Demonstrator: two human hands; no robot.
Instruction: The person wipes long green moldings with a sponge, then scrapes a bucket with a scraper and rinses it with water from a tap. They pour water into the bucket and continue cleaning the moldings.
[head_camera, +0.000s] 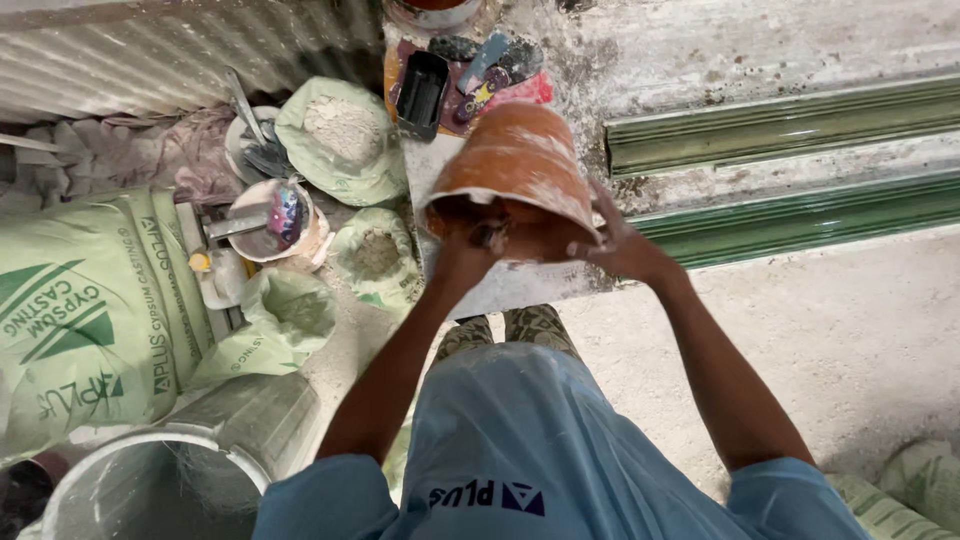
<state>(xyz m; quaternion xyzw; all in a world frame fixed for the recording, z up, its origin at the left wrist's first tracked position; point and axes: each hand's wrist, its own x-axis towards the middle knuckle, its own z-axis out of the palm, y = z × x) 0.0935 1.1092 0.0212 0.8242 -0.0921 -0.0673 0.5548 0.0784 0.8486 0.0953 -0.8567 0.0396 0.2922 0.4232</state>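
Still mid-job: orange bucket (520, 165) tipped toward the body, right hand (625, 245) clamped on its rim, left hand (470, 245) reaching inside (grip hidden, cannot tell).

Open powder sacks (340, 140) left of bucket (520, 175), mouldings (780, 130) right.

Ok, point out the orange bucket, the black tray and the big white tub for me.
orange bucket (520, 160): head view, on its powder-smeared side wall.
black tray (421, 93): head view, on its dark inner bottom.
big white tub (110, 455): head view, on its upper rim.
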